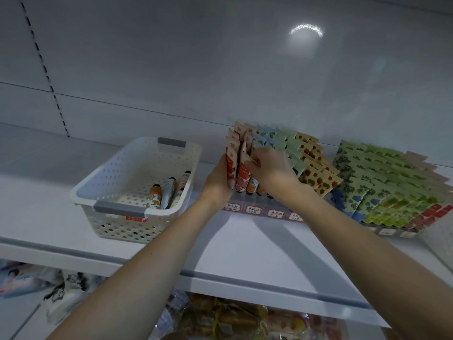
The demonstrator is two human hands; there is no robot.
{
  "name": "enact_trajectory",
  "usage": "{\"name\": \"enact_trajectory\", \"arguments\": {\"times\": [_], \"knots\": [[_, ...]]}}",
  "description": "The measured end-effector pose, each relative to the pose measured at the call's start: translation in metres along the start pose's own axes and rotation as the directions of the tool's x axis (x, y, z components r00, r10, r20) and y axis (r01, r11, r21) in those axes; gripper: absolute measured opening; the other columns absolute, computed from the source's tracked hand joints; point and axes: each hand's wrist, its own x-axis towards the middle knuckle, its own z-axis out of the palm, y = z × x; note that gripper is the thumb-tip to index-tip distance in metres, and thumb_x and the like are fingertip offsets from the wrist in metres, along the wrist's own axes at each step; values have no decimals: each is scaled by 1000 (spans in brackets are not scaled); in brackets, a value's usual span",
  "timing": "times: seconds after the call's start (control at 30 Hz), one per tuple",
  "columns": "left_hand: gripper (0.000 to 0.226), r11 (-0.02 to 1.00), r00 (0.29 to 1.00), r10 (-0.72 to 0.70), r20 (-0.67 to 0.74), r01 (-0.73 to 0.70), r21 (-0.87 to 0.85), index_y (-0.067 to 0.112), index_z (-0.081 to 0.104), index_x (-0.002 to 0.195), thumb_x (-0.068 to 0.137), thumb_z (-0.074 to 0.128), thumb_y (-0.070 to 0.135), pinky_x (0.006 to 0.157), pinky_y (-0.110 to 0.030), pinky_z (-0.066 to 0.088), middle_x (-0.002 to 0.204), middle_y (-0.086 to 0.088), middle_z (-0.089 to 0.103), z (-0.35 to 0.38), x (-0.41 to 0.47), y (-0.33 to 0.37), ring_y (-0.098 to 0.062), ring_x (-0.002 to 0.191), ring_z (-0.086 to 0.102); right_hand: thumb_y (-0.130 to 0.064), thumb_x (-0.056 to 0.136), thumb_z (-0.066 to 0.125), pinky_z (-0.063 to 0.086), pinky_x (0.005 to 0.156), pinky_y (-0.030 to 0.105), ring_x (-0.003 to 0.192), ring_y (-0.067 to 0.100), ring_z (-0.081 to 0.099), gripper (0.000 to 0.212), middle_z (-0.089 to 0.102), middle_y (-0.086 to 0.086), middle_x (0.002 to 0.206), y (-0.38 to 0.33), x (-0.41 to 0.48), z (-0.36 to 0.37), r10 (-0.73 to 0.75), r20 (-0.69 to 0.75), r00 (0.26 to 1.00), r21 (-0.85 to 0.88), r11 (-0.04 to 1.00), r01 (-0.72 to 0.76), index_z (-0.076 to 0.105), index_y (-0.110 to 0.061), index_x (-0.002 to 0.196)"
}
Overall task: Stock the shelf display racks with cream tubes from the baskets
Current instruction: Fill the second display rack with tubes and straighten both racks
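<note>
Few cream tubes point(166, 192) left in the basket point(117, 224) on the shelf point(245, 244). They look light, squishy, probably slick, so the stiff crimped end is the spot to grab. Both arms reach up: left hand point(218, 182) wraps the corner tube point(230, 165) of the display rack point(255, 210), right hand point(269, 168) pinches the red tube point(243, 171) beside it by its crimp.

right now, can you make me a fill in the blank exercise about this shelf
1. The white basket sits to the ___ of the rack being filled.
2. The basket's handles are ___.
3. The left hand grips a ___ tube at that rack's left end; the right hand pinches the neighbouring tube.
4. The far right rack holds mostly ___ tubes.

Missing words: left, grey, red, green.
</note>
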Motion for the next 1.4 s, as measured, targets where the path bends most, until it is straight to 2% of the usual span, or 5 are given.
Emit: {"name": "enact_trajectory", "arguments": {"times": [0.17, 0.47, 0.67, 1.0, 1.4], "knots": [[24, 998, 998, -27, -52, 24, -56, 10, 54, 111, 101, 37, 24, 54, -3, 41, 91, -4, 60, -8, -3, 13, -5, 79, 57, -17, 100, 37, 24, 42, 22, 46, 11, 34, 45, 37, 2, 54, -5, 14, 2, 23, 5, 1000, -43, 999, -23, 33, -12, 55], [20, 999, 1000, -16, -13, 15, -47, 8, 51, 115, 98, 44, 17, 69, -17, 42, 93, -3, 60, -6, -1, 5, -13, 86, 55, -26, 92, 55, 50, 51, 17, 42, 7, 56, 37, 57, 5, 54, -7, 31, -20, 21, 99, 995, 60, 998, -27, 54, -8, 60], [52, 985, 988, -104, 112, 118, -127, 19, 29, 141, 95, 48, 6, 86, -25, 33, 135, -5, 51, -3, 1, 2, -21, 122, 49, -28, 90, 57, 50, 63, 33, 69, 25, 57, 33, 56, 8, 72, -18, 61, -19, 80, 22, 997, -28, 996, -79, 46, -8, 67], [42, 984, 998, -66, 16, 68, -163, 6, 38, 135, 94, 43, -2, 60, 0, 36, 107, -10, 59, -4, 0, 0, -14, 85, 55, -21, 89, 61, 52, 64, 28, 48, 13, 54, 27, 67, 16, 77, -16, 71, -23, 81, 129, 988, 40, 995, -87, 65, 6, 92], [47, 979, 984, -156, 88, 166, -121, 20, 31, 139, 96, 44, 5, 83, -26, 36, 129, -5, 54, -1, 1, 2, -22, 118, 51, 4, 83, 57, 45, 52, 24, 64, 20, 56, 9, 62, 13, 81, -15, 80, -20, -32, 137, 990, -239, 969, 64, 64, 3, 88]]}}
